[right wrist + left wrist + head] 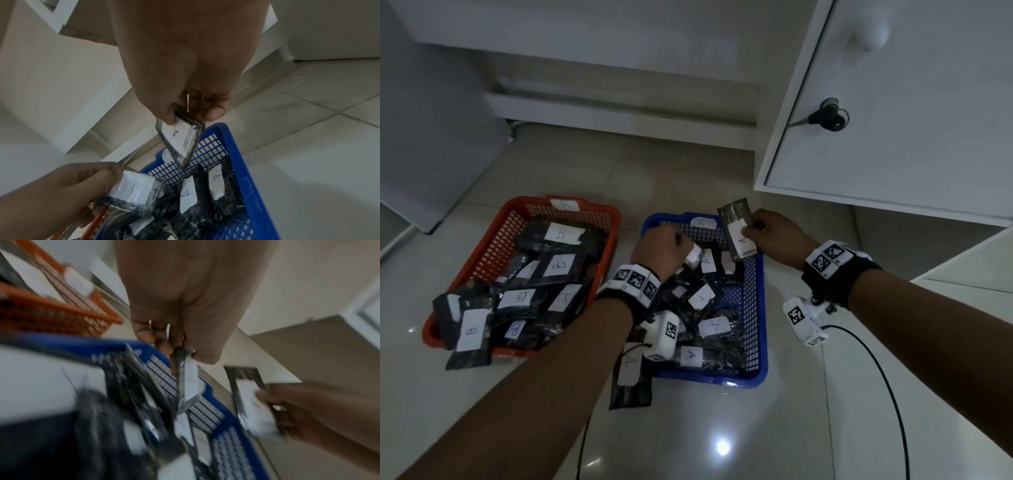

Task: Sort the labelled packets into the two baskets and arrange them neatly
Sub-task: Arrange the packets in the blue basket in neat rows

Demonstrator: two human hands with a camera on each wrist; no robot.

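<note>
Two mesh baskets sit on the floor: a red basket on the left full of black packets labelled B, and a blue basket on the right full of packets labelled A. My right hand pinches a dark packet with an A label above the blue basket's far right corner. My left hand grips another white-labelled packet over the blue basket's far left part; it shows in the left wrist view and the right wrist view.
One A packet lies on the floor against the blue basket's near left corner. A B packet hangs over the red basket's near edge. A white cabinet door with a key stands at the right. Cables trail over the tiles.
</note>
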